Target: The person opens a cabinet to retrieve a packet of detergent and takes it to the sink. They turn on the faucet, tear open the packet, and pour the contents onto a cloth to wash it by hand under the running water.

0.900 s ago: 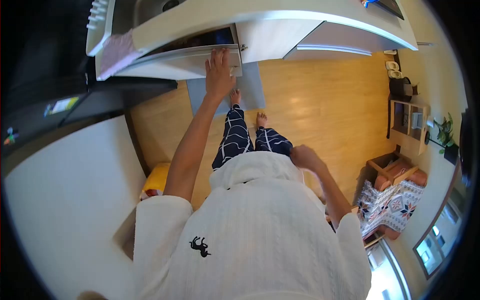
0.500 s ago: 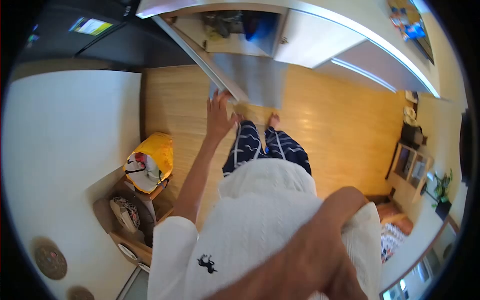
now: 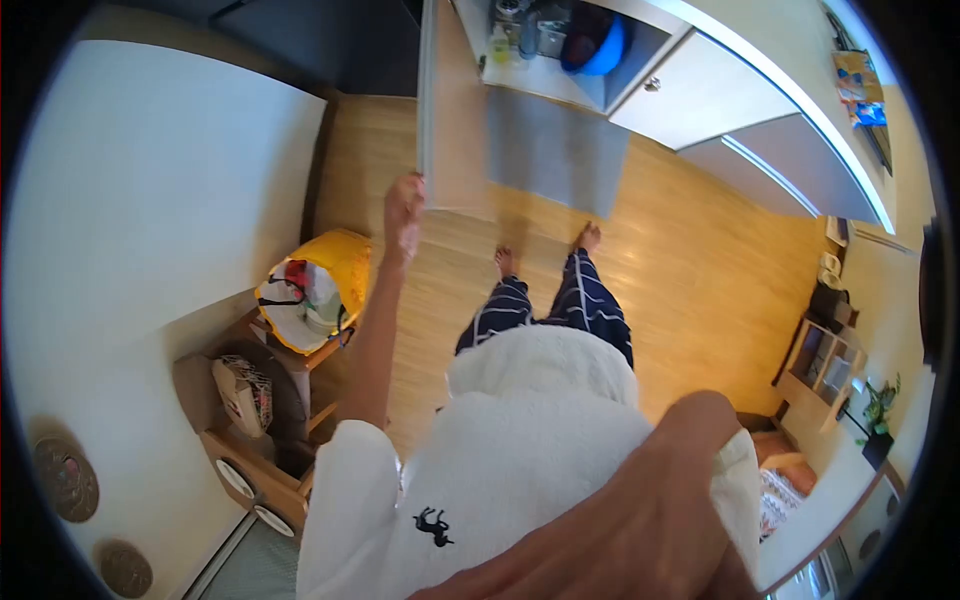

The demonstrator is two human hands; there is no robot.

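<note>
My left hand [image 3: 404,215] reaches forward with its fingers closed on the free edge of the open cabinet door [image 3: 455,130]. Inside the cabinet [image 3: 545,85], a blue and dark item [image 3: 600,48] lies beside bottles or jars [image 3: 515,35]. My right arm [image 3: 640,490] is bent at the elbow across the lower right, and its hand is outside the frame.
A grey mat [image 3: 555,145] lies on the wooden floor before the cabinet. At left, a yellow bag [image 3: 345,265] rests on a wooden chair, near a brown seat [image 3: 200,395] holding a paper bag [image 3: 238,395]. A plant [image 3: 880,405] stands at right.
The cabinet door has swung further open to the left. My left hand has gone from spread fingers by its edge to closed fingers on it. The feet now stand lower and further apart in view.
</note>
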